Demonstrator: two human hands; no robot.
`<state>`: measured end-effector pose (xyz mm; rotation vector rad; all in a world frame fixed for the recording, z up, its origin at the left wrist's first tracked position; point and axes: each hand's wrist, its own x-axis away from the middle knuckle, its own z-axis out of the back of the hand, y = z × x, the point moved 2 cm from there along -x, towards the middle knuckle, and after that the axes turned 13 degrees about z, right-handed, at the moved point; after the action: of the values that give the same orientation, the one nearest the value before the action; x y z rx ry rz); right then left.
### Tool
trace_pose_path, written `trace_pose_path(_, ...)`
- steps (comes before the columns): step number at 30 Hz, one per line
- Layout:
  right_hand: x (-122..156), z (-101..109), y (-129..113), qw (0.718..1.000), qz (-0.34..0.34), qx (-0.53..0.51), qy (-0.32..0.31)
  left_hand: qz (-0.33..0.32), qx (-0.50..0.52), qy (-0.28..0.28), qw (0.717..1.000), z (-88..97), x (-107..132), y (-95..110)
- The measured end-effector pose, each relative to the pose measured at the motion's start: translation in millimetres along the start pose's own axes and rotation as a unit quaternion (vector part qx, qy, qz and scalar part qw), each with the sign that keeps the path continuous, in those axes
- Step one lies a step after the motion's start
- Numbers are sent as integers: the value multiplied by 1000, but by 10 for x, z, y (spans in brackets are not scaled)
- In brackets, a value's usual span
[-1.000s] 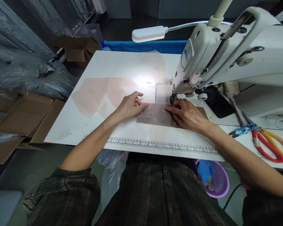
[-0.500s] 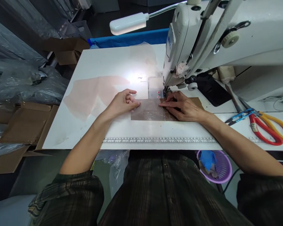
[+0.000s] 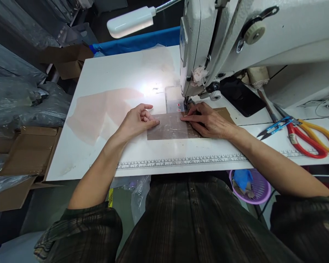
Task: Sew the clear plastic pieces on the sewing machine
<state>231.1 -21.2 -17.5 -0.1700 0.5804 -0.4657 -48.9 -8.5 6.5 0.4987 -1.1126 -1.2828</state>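
left hand [image 3: 137, 121]: centre of frame, not gripping, fingers loosely curled, fingertips pressing down on the left edge of the brown piece
right hand [image 3: 210, 121]: just right of centre, flat and spread, palm down, fingers stretched left along the top edge of the brown piece, tips just beside the presser foot
thin glossy brown rectangular sheet piece [image 3: 171, 128]: lies flat on the table at centre of frame, between both hands, its upper right part under the right hand, top edge reaching the needle area
presser foot [image 3: 186, 103]: small metal part just above the right hand's fingertips; cannot tell if it is down on the piece
white industrial sewing machine [image 3: 235, 33]: upper right of frame, head hanging over the right hand
white flat table [image 3: 112, 69]: fills the middle of frame, lit bright spot above the hands
printed black ruler scale [image 3: 181, 162]: runs along the table's near edge, below both hands
white gooseneck lamp [image 3: 129, 22]: top centre, above the table
pale pink sheer fabric [image 3: 98, 109]: flat on the table, left of the left hand
red and yellow handled scissors [image 3: 311, 141]: right edge of frame, on the table
blue thread snips [image 3: 274, 128]: touching the scissors, on their left
purple plastic basket [image 3: 252, 185]: under the table edge, lower right
brown cardboard boxes [image 3: 24, 157]: left edge of frame, on the floor
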Motion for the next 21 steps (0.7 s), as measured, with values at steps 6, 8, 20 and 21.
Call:
trace_pose_path(6, 7, -9, 0, 1000, 1, 5, -3, -1, -13, -3, 1000, 10, 4, -9)
trace_pose_path(8, 13, -17, 8, 1000, 9, 5, 6, -4, -18, -4, 1000, 6, 10, -4)
trace_pose_path(20, 65, 111, -71, 998, 17, -52, -21, -5, -8, 4, 1000, -16, 10, -8)
trace_pose_path(21, 77, 127, -84, 998, 27, -53, -29, -5, -7, 3, 1000, -16, 11, -7)
